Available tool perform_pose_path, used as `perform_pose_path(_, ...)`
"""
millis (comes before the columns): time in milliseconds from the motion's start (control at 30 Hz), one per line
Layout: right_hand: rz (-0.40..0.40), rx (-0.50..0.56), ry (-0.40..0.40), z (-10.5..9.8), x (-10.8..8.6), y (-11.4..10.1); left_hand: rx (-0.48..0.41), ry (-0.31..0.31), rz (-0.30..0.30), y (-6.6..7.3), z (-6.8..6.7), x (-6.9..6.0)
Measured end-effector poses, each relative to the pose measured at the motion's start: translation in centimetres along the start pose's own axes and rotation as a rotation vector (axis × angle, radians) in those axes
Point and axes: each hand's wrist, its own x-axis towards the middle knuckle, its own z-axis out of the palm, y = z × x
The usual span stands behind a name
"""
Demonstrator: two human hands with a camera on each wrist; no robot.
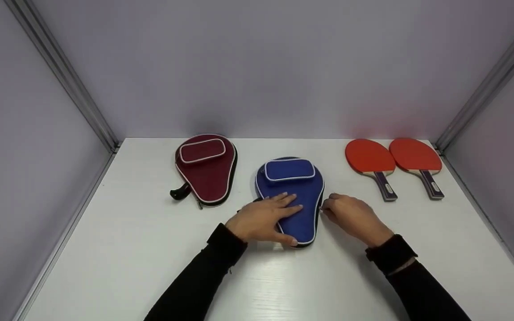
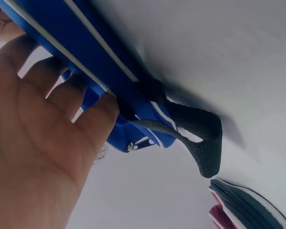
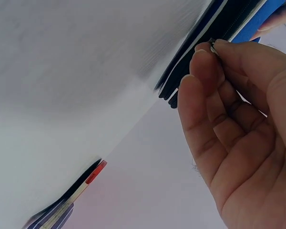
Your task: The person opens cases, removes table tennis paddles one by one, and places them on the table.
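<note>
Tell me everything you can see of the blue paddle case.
The blue paddle case, fabric-looking with white piping, lies face up on the white table, wide end away from the person. A rectangular pocket sits near that end, a black strap loop on the left side, a black zipper band along the edge. The left hand rests spread on its front; the right hand pinches apparently its zipper pull. Its contents are hidden.

We look down on a white table (image 1: 141, 258), where a blue case (image 1: 308, 191) lies near the middle, its narrow end toward us. To its left we see a dark red case (image 1: 209, 174) with a black strap (image 1: 180, 192); at right, a red paddle (image 1: 370, 156) lies just beside a second paddle (image 1: 416, 154), handles (image 1: 385, 186) pointing our way.
</note>
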Motion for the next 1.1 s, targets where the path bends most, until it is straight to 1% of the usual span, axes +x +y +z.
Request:
perform_pose_path(333, -0.004, -0.002, -0.043, -0.1, 0.2, -0.6, -0.002, 0.012, -0.008, -0.2, -0.2, -0.1)
perform_pose_path(567, -0.023, 0.008, -0.073, -0.2, 0.3, -0.9, 0.008, 0.027, -0.013, -0.5, -0.3, -0.1)
perform_pose_path(767, -0.052, 0.019, -0.064, -0.2, 0.2, -1.2, 0.017, 0.046, -0.020, -0.7, -0.4, -0.2)
perform_pose_path(967, -0.082, 0.019, -0.049, 0.1, 0.0, -1.5, 0.000, 0.048, -0.042, -0.9, -0.4, -0.2)
perform_pose_path(1100, -0.106, 0.025, -0.045, 0.1, 0.0, -1.8, 0.007, 0.046, -0.056, -1.3, -0.5, -0.2)
